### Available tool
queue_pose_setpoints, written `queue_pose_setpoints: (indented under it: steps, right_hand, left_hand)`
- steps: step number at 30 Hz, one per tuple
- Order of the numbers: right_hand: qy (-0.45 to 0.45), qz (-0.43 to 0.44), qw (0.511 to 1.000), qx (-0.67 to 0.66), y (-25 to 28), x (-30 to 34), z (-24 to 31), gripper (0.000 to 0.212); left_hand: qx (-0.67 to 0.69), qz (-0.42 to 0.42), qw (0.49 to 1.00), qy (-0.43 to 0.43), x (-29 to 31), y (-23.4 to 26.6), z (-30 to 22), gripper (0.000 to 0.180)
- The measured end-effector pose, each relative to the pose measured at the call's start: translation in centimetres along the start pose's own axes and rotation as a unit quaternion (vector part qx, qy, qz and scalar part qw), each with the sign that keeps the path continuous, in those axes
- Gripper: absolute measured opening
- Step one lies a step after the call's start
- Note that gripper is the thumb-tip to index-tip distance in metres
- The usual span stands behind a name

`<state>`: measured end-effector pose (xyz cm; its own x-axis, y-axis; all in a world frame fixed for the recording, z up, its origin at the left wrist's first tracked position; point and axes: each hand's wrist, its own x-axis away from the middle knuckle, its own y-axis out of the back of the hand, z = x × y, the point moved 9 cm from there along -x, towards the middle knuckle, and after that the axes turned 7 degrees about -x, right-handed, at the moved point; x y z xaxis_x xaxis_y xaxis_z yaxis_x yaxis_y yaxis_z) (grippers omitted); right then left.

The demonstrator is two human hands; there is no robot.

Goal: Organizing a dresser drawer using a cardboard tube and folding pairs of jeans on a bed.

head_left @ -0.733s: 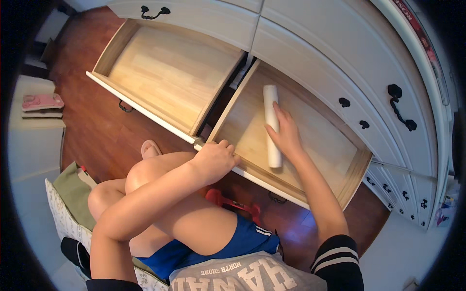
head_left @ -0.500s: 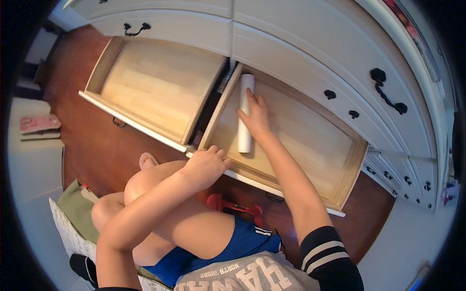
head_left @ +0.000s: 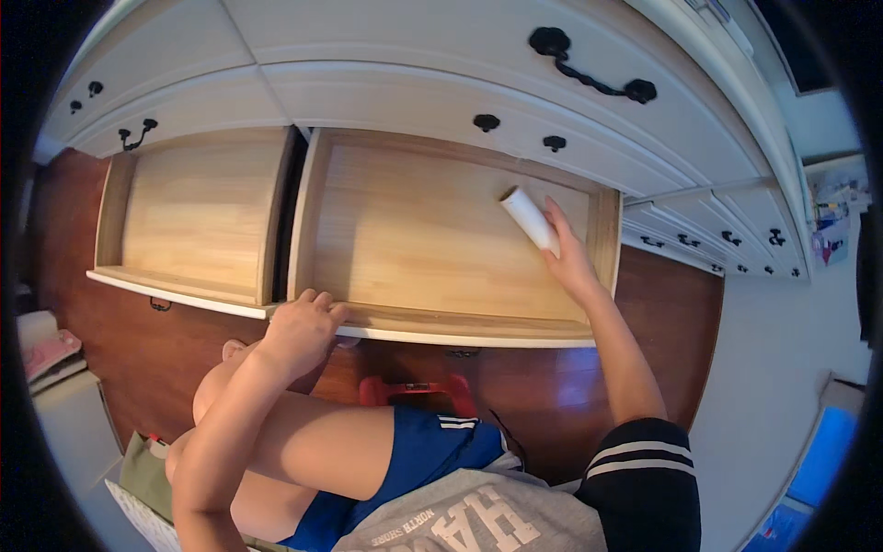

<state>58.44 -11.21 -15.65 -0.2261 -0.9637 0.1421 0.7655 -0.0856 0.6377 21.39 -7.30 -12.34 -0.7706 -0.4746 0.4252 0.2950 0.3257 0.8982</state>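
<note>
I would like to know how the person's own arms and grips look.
The right arm has a short black sleeve with two pale stripes near its hem. The left arm is bare as far as it shows. The left grip and right grip wear no gloves.

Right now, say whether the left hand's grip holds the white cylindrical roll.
No, the right hand's grip holds the white cylindrical roll; the left hand's grip touches a pale wooden drawer.

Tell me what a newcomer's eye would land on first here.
Probably the white roll, held in the right hand over the right-hand open drawer. Next, perhaps, the left hand at that drawer's front left corner, and the bright red object low in the picture, beyond the blue shorts.
</note>
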Motion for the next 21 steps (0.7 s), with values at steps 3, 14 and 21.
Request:
queue_pose_setpoints:
  steps: [3, 14, 21]
  right_hand:
    - [0.067, 0.022, 0.997, 0.04, 0.1, -1.6, 0.7, 0.076]
    - [-0.001, 0.137, 0.944, 0.301, -3.4, 0.5, -3.5, 0.073]
    - [0.036, 0.082, 0.956, 0.279, -3.6, 1.3, -2.6, 0.062]
  left_hand:
    - [-0.017, 0.002, 1.0, -0.006, -0.1, -0.7, 0.0, 0.03]
    - [-0.005, -0.011, 1.0, 0.004, -0.2, -0.2, 0.1, 0.034]
    - [-0.041, 0.024, 0.998, 0.03, 0.8, -1.0, 0.2, 0.025]
